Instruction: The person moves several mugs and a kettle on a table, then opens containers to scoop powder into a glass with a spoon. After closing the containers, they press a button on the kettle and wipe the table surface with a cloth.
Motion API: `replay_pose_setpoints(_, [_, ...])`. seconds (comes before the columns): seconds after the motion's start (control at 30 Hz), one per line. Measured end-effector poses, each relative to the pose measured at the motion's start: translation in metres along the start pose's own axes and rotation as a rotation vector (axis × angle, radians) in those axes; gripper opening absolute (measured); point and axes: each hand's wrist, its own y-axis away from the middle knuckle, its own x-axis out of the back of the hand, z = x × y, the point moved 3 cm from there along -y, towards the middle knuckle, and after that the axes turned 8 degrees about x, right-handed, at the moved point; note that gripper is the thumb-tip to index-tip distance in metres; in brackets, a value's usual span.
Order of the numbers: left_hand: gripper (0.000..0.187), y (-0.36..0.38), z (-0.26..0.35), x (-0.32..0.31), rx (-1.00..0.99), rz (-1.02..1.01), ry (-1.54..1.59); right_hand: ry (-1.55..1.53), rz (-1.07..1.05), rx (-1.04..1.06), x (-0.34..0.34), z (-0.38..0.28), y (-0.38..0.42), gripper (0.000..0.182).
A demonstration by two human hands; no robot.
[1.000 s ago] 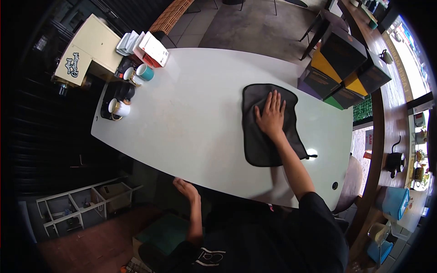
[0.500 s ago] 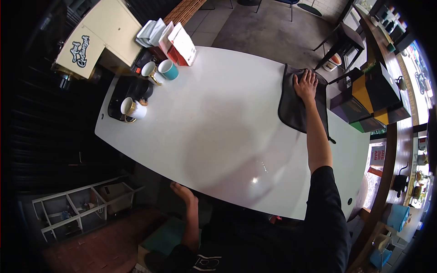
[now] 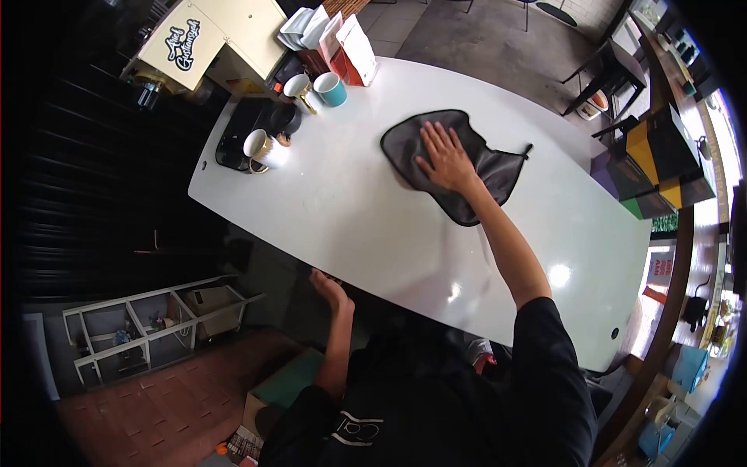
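My right hand point(image 3: 447, 159) lies spread on a dark grey cloth point(image 3: 498, 167), which is flattened and creased on the white table point(image 3: 342, 210). The cloth has a dark edge and a small loop at its right corner. Near the table's front edge is my left hand point(image 3: 331, 291), low and at the left, its fingertips by the rim. Its fingers look stretched out, and nothing shows in it.
At the back left stand a white and gold mug point(image 3: 264, 149), another mug point(image 3: 299, 91), a teal cup point(image 3: 331, 89), a black tray point(image 3: 233, 144) and upright packets point(image 3: 354, 54). Dark and yellow boxes point(image 3: 654, 156) stand at the right. A white rack point(image 3: 148, 327) is below left.
My right hand and the cloth have moved left across the table, and the cloth has turned and bunched. The view has shifted a little; my left hand stays near the front edge.
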Motion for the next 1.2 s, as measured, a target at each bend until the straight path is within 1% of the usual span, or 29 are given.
replay_pose_setpoints(0.07, [0.043,-0.009,-0.001,0.002,-0.047,0.028,0.008,-0.038,-0.08,0.059,0.021,-0.027,0.032,0.067])
replay_pose_setpoints(0.1, [0.043,-0.022,-0.008,0.006,-0.036,0.009,0.004,-0.065,-0.092,0.083,0.033,-0.04,0.053,0.069])
replay_pose_setpoints(0.17, [0.043,-0.051,-0.022,0.013,-0.09,0.004,-0.019,-0.104,-0.144,0.093,0.06,-0.069,0.096,0.07])
replay_pose_setpoints(0.2, [0.043,-0.05,-0.021,0.005,-0.08,-0.018,-0.024,-0.191,-0.162,0.078,0.073,-0.081,0.117,0.071])
replay_pose_setpoints(0.27, [0.045,-0.038,-0.009,-0.004,0.026,0.11,0.1,-0.239,-0.179,0.012,0.091,-0.097,0.155,0.072])
replay_pose_setpoints(0.3, [0.044,-0.028,-0.001,-0.01,-0.002,0.124,0.04,-0.235,-0.184,-0.01,0.095,-0.095,0.166,0.072])
replay_pose_setpoints(0.37, [0.043,-0.03,0.001,-0.015,0.033,0.109,0.052,-0.179,-0.206,-0.156,0.1,-0.083,0.187,0.072])
replay_pose_setpoints(0.43, [0.042,-0.03,0.002,-0.015,0.064,0.11,0.073,-0.086,-0.165,-0.27,0.097,-0.054,0.194,0.073])
replay_pose_setpoints(0.5, [0.046,-0.026,0.007,-0.017,0.03,0.0,-0.005,0.022,-0.092,-0.369,0.084,-0.008,0.194,0.073])
replay_pose_setpoints(0.53, [0.046,-0.024,0.007,-0.017,0.029,0.004,-0.006,0.072,-0.054,-0.422,0.077,0.016,0.19,0.072])
replay_pose_setpoints(0.6, [0.044,-0.02,0.009,-0.019,-0.039,0.018,0.02,0.128,0.049,-0.454,0.068,0.052,0.172,0.071])
replay_pose_setpoints(0.63, [0.044,-0.029,0.004,-0.017,-0.04,0.017,0.018,0.127,0.049,-0.456,0.062,0.061,0.161,0.071])
replay_pose_setpoints(0.7, [0.041,-0.048,-0.007,-0.009,-0.114,0.136,-0.045,0.221,0.069,-0.511,0.055,0.063,0.141,0.071])
replay_pose_setpoints(0.8, [0.038,-0.055,-0.015,0.0,-0.166,0.119,-0.137,0.214,0.085,-0.491,0.052,0.033,0.135,0.072])
replay_pose_setpoints(0.83, [0.038,-0.047,-0.01,-0.003,-0.164,0.118,-0.14,0.205,0.095,-0.421,0.052,0.012,0.138,0.072])
replay_pose_setpoints(0.9, [0.027,-0.02,0.008,-0.008,-0.143,0.211,0.033,0.07,0.001,-0.382,0.062,-0.045,0.146,0.075])
replay_pose_setpoints(0.93, [0.027,-0.019,0.014,-0.007,-0.143,0.21,0.034,0.012,-0.034,-0.385,0.071,-0.076,0.152,0.078])
replay_pose_setpoints(1.0, [0.02,-0.017,0.029,-0.001,-0.33,0.249,-0.054,-0.071,-0.088,-0.375,0.081,-0.124,0.171,0.082])
replay_pose_setpoints(1.03, [0.02,-0.015,0.035,0.0,-0.332,0.244,-0.053,-0.102,-0.091,-0.395,0.085,-0.142,0.18,0.083])
replay_pose_setpoints(1.1, [0.02,-0.001,0.053,-0.003,-0.595,0.178,-0.046,-0.126,-0.079,-0.459,0.091,-0.154,0.187,0.081])
replay_pose_setpoints(1.13, [0.02,0.007,0.057,-0.008,-0.596,0.171,-0.045,-0.123,-0.084,-0.489,0.093,-0.155,0.186,0.08])
replay_pose_setpoints(1.2, [0.02,0.034,0.056,-0.035,-0.6,-0.227,-0.107,-0.089,-0.035,-0.533,0.086,-0.147,0.177,0.079])
